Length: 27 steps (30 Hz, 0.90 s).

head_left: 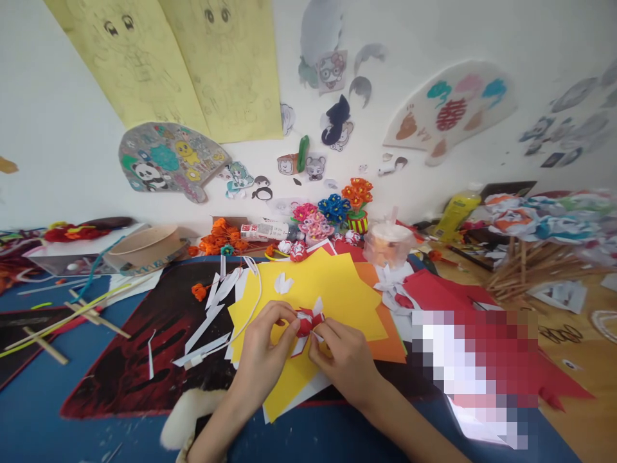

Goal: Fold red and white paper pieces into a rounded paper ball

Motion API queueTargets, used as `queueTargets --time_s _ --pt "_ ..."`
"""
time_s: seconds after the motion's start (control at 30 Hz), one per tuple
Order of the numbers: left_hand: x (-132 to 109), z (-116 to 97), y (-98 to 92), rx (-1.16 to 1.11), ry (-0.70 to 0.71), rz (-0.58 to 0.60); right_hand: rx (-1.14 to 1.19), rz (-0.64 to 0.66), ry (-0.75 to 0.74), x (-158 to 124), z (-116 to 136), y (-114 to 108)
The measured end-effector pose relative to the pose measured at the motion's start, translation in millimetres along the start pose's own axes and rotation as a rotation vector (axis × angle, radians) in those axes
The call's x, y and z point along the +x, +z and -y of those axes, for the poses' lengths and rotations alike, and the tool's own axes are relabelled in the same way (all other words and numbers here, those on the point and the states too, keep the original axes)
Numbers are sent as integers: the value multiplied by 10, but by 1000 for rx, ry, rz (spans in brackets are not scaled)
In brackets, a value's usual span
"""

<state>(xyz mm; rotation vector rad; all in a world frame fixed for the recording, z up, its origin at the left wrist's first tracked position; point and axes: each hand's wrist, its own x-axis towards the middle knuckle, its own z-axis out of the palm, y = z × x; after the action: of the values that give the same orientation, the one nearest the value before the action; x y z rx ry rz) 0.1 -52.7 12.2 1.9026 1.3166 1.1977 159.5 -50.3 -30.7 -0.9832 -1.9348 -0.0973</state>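
Between my hands is a small red and white folded-paper piece point(304, 323), with white points of paper sticking out of it. My left hand point(270, 334) pinches its left side with thumb and forefinger. On the right side, the bent fingers of my right hand point(344, 357) grip the same piece. Below lies a stack of yellow paper point(337, 276) with a jagged outline, over orange sheets point(393, 334). A small white folded scrap point(283, 283) rests on the yellow paper beyond my left hand. What the fingertips cover is hidden.
A white cable point(253, 308) and white paper strips point(207, 325) lie left of the stack. Red paper point(448, 292) and a partly blurred-out phone point(482, 427) are at right. Behind stand a lidded cup point(388, 244), pipe-cleaner flowers point(332, 209) and a yellow bottle point(456, 212).
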Motion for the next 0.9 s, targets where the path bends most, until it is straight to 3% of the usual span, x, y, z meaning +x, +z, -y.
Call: queueTargets --time_s 0.2,0.33,0.5,0.73,0.87,0.9 --pt "18 -3 3 25 25 5 33 36 50 3 -40 -5" --pt "20 30 -37 122 98 -12 209 137 122 36 -68 -62" --pt "44 81 -128 210 175 6 312 67 233 98 -139 -180" --pt "56 102 -153 307 242 46 221 111 104 103 -212 -133" --pt "15 54 -127 540 373 -56 218 84 71 70 -167 -68" --pt "3 26 -117 614 427 -28 223 79 77 63 -156 -61"
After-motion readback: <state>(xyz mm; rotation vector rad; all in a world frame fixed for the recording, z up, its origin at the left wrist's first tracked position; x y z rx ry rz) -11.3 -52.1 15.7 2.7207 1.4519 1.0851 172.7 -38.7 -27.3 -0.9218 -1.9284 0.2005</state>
